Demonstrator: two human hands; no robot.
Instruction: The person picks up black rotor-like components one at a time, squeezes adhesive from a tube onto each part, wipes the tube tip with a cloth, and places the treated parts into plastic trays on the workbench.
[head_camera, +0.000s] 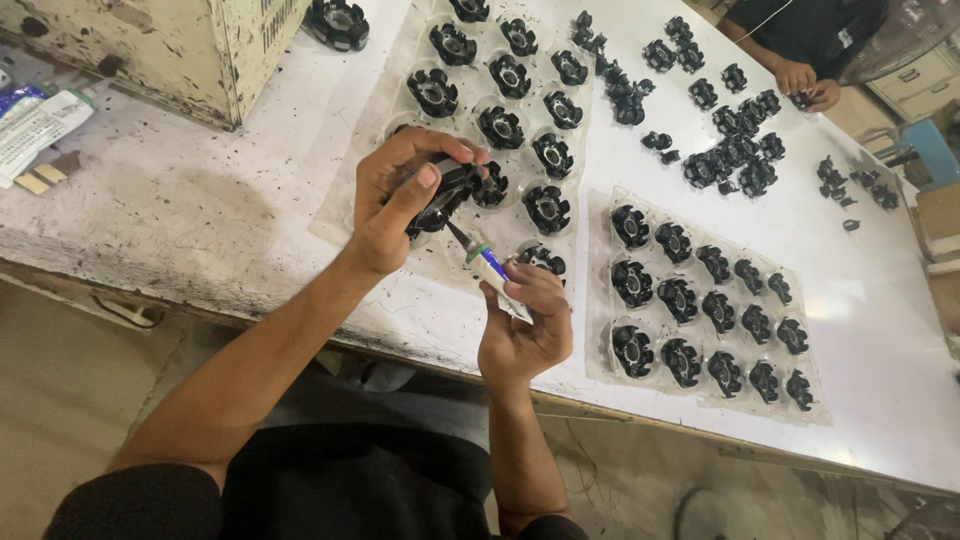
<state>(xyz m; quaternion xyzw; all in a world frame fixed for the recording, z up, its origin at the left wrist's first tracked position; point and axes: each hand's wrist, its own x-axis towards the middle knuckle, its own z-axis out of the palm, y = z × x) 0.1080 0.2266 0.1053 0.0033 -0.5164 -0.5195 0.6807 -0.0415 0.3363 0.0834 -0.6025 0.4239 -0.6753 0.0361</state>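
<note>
My left hand (395, 200) grips a black round plastic part (447, 190), tilted, just above a clear tray (400, 80) of the same black parts. My right hand (525, 325) holds a small white and blue tube (495, 270) with a green collar. Its thin dark nozzle touches the underside of the held part. A second clear tray (600, 300) with several black parts lies to the right of my right hand.
Loose black parts (735, 150) are scattered at the far side of the white table (880, 330). Another person's hands (805, 85) work there at top right. A worn cream box (170, 50) stands at top left, with a packet (35, 125) beside it.
</note>
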